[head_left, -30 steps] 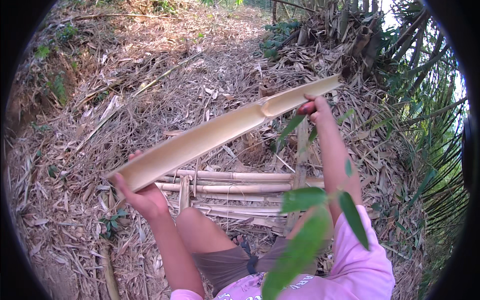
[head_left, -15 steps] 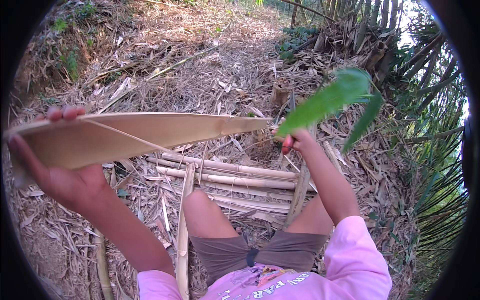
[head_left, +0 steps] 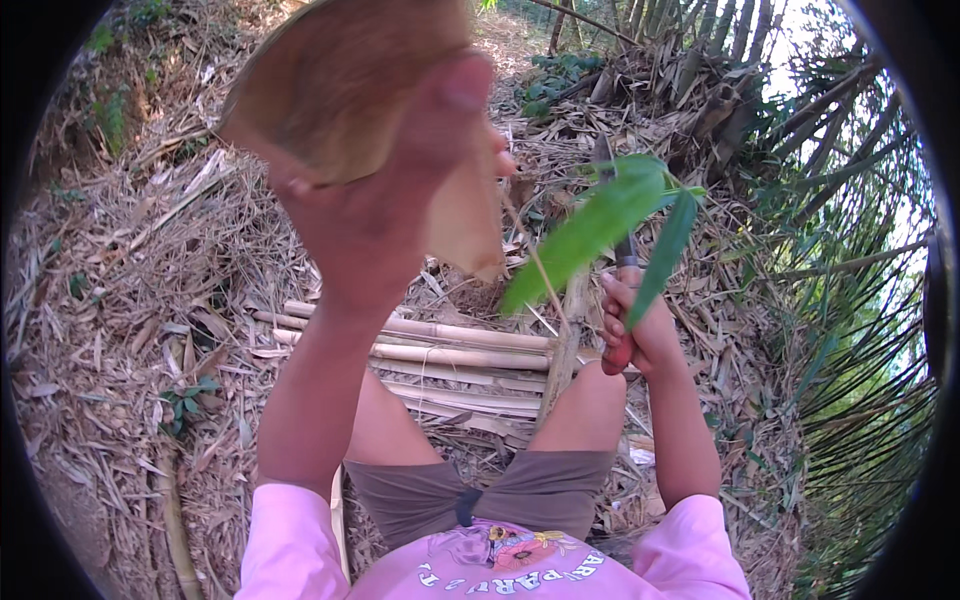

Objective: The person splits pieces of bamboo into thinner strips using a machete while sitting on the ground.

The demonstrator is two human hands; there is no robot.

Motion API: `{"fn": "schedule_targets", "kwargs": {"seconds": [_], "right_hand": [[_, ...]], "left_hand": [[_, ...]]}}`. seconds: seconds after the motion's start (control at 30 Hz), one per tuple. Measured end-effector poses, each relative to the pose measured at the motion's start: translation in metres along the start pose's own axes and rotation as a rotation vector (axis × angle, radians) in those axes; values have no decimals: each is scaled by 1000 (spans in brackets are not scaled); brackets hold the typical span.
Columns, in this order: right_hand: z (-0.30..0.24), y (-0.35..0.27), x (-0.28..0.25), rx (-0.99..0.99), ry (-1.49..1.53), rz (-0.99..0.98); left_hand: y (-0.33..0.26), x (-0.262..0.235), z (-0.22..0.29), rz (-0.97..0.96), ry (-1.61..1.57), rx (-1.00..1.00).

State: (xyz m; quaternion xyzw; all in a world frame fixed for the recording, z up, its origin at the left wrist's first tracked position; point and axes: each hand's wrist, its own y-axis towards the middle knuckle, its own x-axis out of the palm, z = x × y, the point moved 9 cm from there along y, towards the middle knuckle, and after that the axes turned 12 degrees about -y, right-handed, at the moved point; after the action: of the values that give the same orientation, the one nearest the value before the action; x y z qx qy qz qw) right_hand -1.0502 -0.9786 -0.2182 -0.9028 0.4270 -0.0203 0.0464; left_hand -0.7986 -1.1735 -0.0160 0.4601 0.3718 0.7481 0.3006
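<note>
My left hand (head_left: 365,225) is raised close to the camera, blurred, its fingers wrapped round a broad, curved, tan piece that looks like a dried bamboo sheath (head_left: 340,95). The sheath is seen partly end-on, its lower part showing past the hand. A thin strip (head_left: 537,255) slants down from beside it. To the right, my right hand (head_left: 648,325) grips a knife (head_left: 620,352) by its red handle, the dark blade pointing up and away. Green leaves (head_left: 590,235) cover part of the blade; what they are attached to is hidden.
Several bamboo poles (head_left: 470,335) lie crosswise beyond my knees, next to an upright piece of wood (head_left: 567,345). Dry leaves (head_left: 120,330) cover the ground. Bamboo stems (head_left: 860,400) crowd the right side, and a stick (head_left: 178,520) lies at lower left.
My left hand has swung right and up with the sheath, turning it from sideways to nearly end-on. My right hand has moved a little right and down, apart from the sheath; the knife blade now shows.
</note>
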Motion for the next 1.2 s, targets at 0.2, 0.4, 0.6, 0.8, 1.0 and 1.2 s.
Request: {"fn": "schedule_targets", "kwargs": {"seconds": [0.2,0.4,0.6,0.8,1.0,1.2], "right_hand": [[-26,-29,2,-31,-17,-44],[-44,-39,11,-165,-85,-36],[-87,-61,-1,-376,-281,148],[-199,-126,10,-706,-156,208],[-244,-196,55,-785,-212,128],[-257,-210,70,-961,-623,262]], "left_hand": [[15,35,22,-154,-169,25],[21,50,10,-239,-249,287],[26,74,-3,-295,-232,270],[47,83,-9,-174,19,98],[44,98,-26,-159,194,14],[36,124,-28,-266,199,19]]}}
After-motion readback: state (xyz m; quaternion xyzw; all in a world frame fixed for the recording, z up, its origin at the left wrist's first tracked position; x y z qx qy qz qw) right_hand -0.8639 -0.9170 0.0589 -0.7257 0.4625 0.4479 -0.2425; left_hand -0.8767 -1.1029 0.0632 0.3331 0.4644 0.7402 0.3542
